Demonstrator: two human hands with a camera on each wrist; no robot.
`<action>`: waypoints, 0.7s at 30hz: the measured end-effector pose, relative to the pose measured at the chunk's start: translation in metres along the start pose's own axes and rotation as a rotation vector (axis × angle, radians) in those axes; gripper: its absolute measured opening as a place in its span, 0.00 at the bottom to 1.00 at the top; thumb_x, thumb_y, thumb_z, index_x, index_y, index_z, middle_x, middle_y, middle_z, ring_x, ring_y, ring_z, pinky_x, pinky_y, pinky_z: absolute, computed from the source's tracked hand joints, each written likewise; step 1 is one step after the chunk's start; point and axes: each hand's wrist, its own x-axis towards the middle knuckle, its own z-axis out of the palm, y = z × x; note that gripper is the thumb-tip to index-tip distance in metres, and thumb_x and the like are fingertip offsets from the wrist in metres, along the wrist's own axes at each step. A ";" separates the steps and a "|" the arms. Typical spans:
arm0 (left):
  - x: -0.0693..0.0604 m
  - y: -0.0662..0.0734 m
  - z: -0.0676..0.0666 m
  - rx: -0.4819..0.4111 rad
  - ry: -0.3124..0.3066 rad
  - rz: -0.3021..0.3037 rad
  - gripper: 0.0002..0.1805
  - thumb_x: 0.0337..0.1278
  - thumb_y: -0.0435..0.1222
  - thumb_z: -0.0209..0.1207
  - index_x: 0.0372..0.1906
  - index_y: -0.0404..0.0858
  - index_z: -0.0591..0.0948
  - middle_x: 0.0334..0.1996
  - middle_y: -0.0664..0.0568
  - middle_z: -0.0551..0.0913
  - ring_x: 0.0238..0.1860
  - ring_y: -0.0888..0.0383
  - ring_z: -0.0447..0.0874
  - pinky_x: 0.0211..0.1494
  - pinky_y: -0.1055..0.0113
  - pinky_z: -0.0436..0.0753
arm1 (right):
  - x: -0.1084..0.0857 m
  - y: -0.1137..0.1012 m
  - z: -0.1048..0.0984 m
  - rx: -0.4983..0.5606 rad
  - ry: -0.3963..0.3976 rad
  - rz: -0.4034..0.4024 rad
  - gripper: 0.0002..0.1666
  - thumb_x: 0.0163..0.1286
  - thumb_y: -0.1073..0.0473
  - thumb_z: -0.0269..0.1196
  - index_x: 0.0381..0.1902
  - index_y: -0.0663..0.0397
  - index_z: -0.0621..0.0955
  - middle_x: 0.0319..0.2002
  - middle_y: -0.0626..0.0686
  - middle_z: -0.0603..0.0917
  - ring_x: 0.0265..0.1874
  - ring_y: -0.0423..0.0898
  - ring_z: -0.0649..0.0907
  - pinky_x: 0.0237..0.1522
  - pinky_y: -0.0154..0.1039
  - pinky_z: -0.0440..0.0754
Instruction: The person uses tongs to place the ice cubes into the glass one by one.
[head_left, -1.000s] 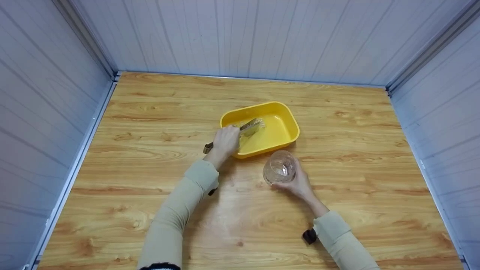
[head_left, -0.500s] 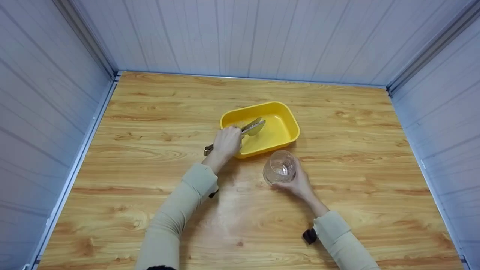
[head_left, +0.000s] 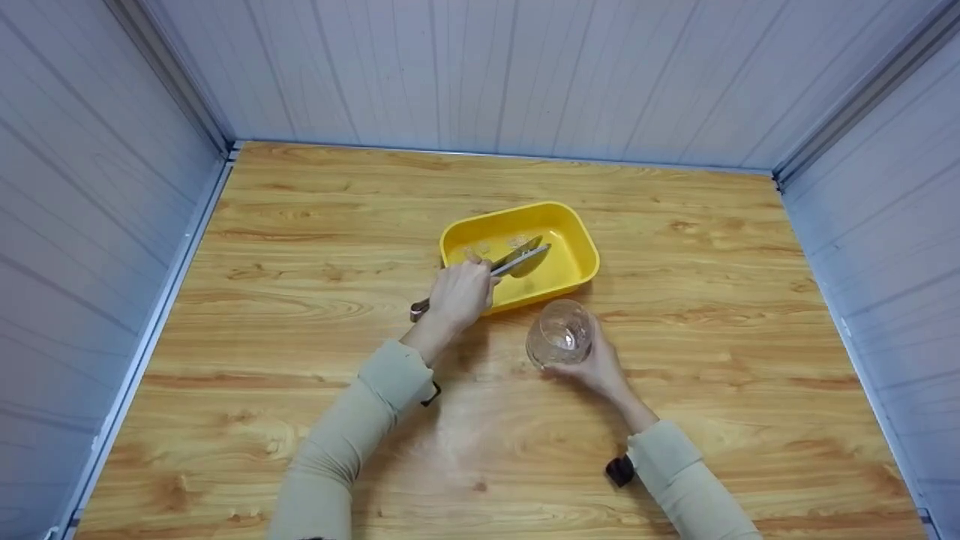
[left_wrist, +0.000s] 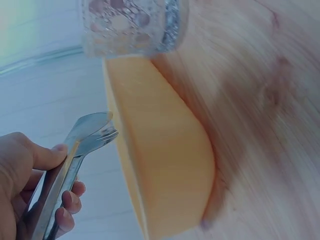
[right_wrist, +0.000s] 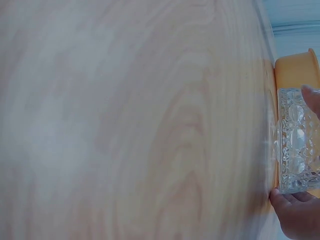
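My left hand (head_left: 459, 292) grips metal tongs (left_wrist: 75, 160), whose ends are a flat blade and a fork-like prong. In the head view the tongs reach over the yellow bin (head_left: 577, 274), slanting up to the right. A few small clear pieces (head_left: 519, 241) lie in the bin behind the tongs. I cannot tell whether anything sits between the tong ends. My right hand (head_left: 596, 367) holds a clear patterned glass (head_left: 559, 337), standing on the table just in front of the bin. Thumb and fingers wrap the glass (right_wrist: 295, 145) from two sides in the right wrist view.
The wood-grain table (head_left: 315, 240) carries the bin near its middle. Pale panel walls (head_left: 480, 75) enclose the left, back and right sides. A small black object (head_left: 619, 471) shows at the right cuff.
My left hand and the tongs have shifted a little to the right and nearer, and clear pieces in the bin have come into sight behind them. The right hand and glass stay put.
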 end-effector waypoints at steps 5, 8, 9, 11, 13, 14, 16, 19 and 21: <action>-0.005 0.006 -0.008 -0.039 0.010 0.024 0.12 0.56 0.41 0.53 0.30 0.34 0.78 0.24 0.48 0.77 0.22 0.52 0.77 0.21 0.59 0.75 | 0.000 -0.001 0.000 0.003 -0.001 0.002 0.59 0.33 0.64 0.76 0.62 0.66 0.57 0.56 0.65 0.67 0.57 0.57 0.66 0.58 0.47 0.60; -0.009 0.008 -0.012 -0.062 0.025 0.034 0.12 0.57 0.41 0.53 0.31 0.35 0.78 0.24 0.48 0.77 0.22 0.52 0.77 0.21 0.59 0.75 | 0.000 -0.002 0.000 0.007 -0.005 0.007 0.59 0.32 0.64 0.76 0.62 0.66 0.57 0.57 0.65 0.67 0.57 0.57 0.66 0.58 0.47 0.60; -0.010 0.009 -0.013 -0.070 0.031 0.036 0.12 0.57 0.41 0.53 0.31 0.35 0.78 0.24 0.48 0.77 0.22 0.52 0.77 0.21 0.59 0.75 | 0.000 -0.002 -0.001 0.010 -0.006 0.009 0.59 0.33 0.64 0.76 0.62 0.66 0.57 0.57 0.64 0.67 0.57 0.57 0.66 0.58 0.47 0.59; -0.013 0.011 -0.015 -0.084 0.044 0.044 0.12 0.57 0.41 0.53 0.31 0.35 0.78 0.24 0.48 0.77 0.22 0.52 0.77 0.22 0.59 0.75 | 0.000 -0.002 -0.001 0.013 -0.010 0.011 0.59 0.33 0.64 0.76 0.62 0.65 0.57 0.57 0.64 0.67 0.57 0.57 0.66 0.58 0.47 0.59; -0.015 0.013 -0.017 -0.097 0.053 0.049 0.12 0.56 0.41 0.54 0.31 0.36 0.78 0.24 0.48 0.77 0.23 0.52 0.77 0.22 0.59 0.75 | 0.000 -0.001 -0.001 0.015 -0.016 0.009 0.58 0.34 0.64 0.75 0.62 0.65 0.57 0.57 0.64 0.66 0.57 0.57 0.66 0.58 0.47 0.59; -0.017 0.014 -0.018 -0.101 0.055 0.052 0.12 0.56 0.42 0.54 0.32 0.36 0.78 0.25 0.48 0.77 0.23 0.52 0.77 0.22 0.59 0.75 | 0.001 0.000 -0.001 0.010 -0.019 0.004 0.58 0.34 0.64 0.75 0.62 0.65 0.57 0.57 0.65 0.66 0.57 0.57 0.66 0.58 0.48 0.59; -0.019 0.017 -0.019 -0.107 0.051 0.060 0.12 0.56 0.42 0.54 0.33 0.36 0.78 0.25 0.49 0.78 0.24 0.52 0.77 0.23 0.59 0.75 | 0.001 0.003 -0.001 0.002 -0.026 -0.007 0.57 0.35 0.64 0.75 0.62 0.66 0.57 0.56 0.65 0.66 0.57 0.59 0.66 0.57 0.50 0.60; -0.023 0.021 -0.022 -0.113 0.042 0.070 0.12 0.56 0.41 0.54 0.34 0.36 0.78 0.27 0.49 0.78 0.25 0.52 0.78 0.24 0.60 0.75 | 0.004 0.018 0.000 -0.007 -0.029 -0.003 0.58 0.35 0.62 0.75 0.62 0.64 0.56 0.57 0.64 0.66 0.57 0.57 0.66 0.57 0.49 0.60; -0.026 0.023 -0.023 -0.119 0.037 0.077 0.12 0.56 0.41 0.54 0.35 0.36 0.78 0.27 0.49 0.78 0.25 0.52 0.78 0.24 0.60 0.75 | 0.007 0.029 0.001 -0.010 -0.028 -0.001 0.59 0.34 0.60 0.76 0.63 0.61 0.56 0.57 0.62 0.66 0.57 0.54 0.66 0.58 0.47 0.59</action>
